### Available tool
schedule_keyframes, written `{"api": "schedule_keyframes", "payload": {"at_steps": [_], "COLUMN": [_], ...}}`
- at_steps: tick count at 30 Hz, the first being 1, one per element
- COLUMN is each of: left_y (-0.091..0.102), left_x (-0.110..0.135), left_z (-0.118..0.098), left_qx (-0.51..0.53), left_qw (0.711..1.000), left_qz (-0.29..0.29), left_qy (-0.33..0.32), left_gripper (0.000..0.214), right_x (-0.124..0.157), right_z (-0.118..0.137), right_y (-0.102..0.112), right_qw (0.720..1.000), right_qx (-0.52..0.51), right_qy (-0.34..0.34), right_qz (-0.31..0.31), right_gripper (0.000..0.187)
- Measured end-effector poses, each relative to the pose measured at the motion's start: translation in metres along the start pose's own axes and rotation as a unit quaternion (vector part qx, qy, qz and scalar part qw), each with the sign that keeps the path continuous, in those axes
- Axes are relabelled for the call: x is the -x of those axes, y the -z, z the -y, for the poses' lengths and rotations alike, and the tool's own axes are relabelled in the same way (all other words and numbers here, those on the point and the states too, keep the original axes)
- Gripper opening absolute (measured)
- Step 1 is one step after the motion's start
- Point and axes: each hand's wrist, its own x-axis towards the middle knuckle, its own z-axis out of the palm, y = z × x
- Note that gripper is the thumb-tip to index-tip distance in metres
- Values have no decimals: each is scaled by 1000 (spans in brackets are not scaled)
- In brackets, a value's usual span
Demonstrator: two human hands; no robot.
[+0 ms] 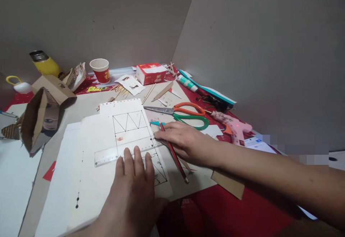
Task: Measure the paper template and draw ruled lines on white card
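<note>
A white sheet with a drawn truss of triangles lies on the table, and a clear plastic ruler lies across it. My left hand rests flat on the sheet, fingers stretched out and touching the ruler's near edge. My right hand lies on the ruler's right end, fingers extended. A red pencil is tucked under its fingers and slants toward me.
Orange-and-green scissors and a pink glue gun lie right of the sheet. Behind are a red tissue box, a red paper cup, a yellow flask, wooden sticks. A cardboard box sits left.
</note>
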Motion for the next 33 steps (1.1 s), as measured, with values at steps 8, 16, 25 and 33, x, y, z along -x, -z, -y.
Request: {"api": "schedule_keyframes", "payload": {"at_steps": [8, 16, 25, 33], "left_y": [21, -5, 4, 4], "left_x": [-9, 2, 1, 3], "left_z": [-5, -2, -8, -8], "left_qx": [12, -21, -27, 7], "left_qw": [992, 1000, 999, 1000], "left_qz": [119, -4, 37, 11], "left_qy": [35, -5, 4, -21], "left_gripper": [84, 86, 88, 83], "right_x": [0, 2, 7, 11], "right_z": [0, -2, -7, -14], "right_y": [1, -3, -5, -4], "right_qw": [1000, 1000, 1000, 999], "right_qx": [6, -4, -4, -27], "right_qy": [6, 6, 1, 11], "right_qz": [-5, -11, -5, -25], "right_gripper": [31, 29, 27, 32]}}
